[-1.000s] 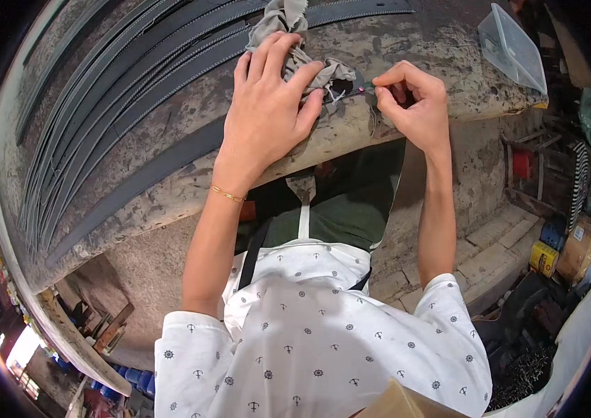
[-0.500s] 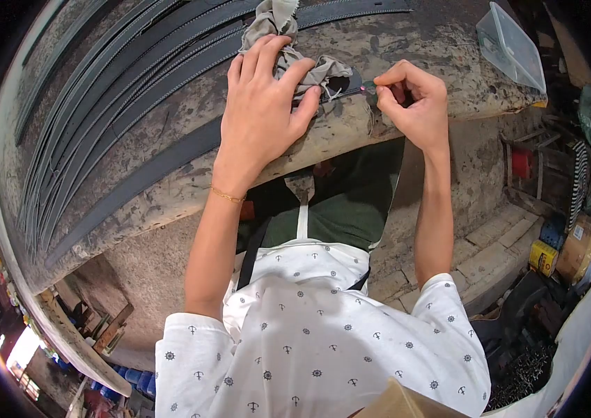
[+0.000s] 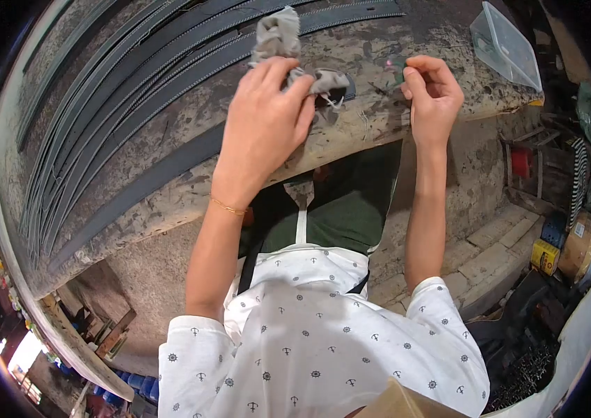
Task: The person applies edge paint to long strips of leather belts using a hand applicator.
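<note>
While the left hand (image 3: 264,115) grips the grey rag (image 3: 278,36) over the dark strap (image 3: 149,168) | right hand (image 3: 436,99) pinches a small blurred green item (image 3: 399,72), apart from the rag | both over the stained worktable (image 3: 441,43).

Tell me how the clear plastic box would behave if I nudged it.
The box looks thin-walled, so probably light and easily shoved. Its straight sides suggest it's fairly stiff. It sits near the edge of the bench, so it might fall.
</note>
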